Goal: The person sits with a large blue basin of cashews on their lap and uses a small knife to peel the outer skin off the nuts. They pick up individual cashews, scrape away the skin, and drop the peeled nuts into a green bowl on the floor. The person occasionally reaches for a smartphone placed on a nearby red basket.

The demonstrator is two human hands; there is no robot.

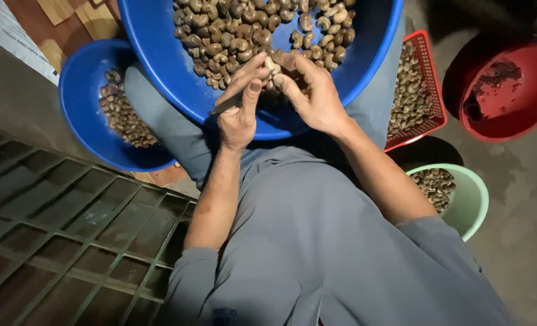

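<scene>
Head view, looking straight down the person's grey shirt (317, 241) to the lap.

Count of containers: five. Two blue: one large blue basin (160, 54) resting on the lap, one smaller blue bowl (78, 90) just beside its left rim, partly tucked under it. One red mesh basket (428, 72) at the large basin's right rim. One red bowl (522, 90) further right, well apart from the lap, holding a dark residue. One pale green bowl (474, 202) near the right elbow.

Contents: brown curved nuts, too many to count, in the large basin, the smaller blue bowl, the red basket and the green bowl. In the large basin the heap sits toward the far side; the near wall is bare blue.

Hands: two, both over the near rim of the large basin, touching at the fingertips. Left hand (239, 115): wrist bent, thumb and forefinger extended forward and closed in a pinch; a thin dark tool (226, 105) appears to lie along the forefinger, kind not discernible. Right hand (317, 96): fingers curled, thumb pressing in from the side, gripping one pale nut (273, 65) between the two hands' fingertips. That nut sits just above the near edge of the heap.

Forearms: both bare, converging from the elbows at the shirt sleeves.

Left of the lap: one dark metal grate (57, 235).
</scene>
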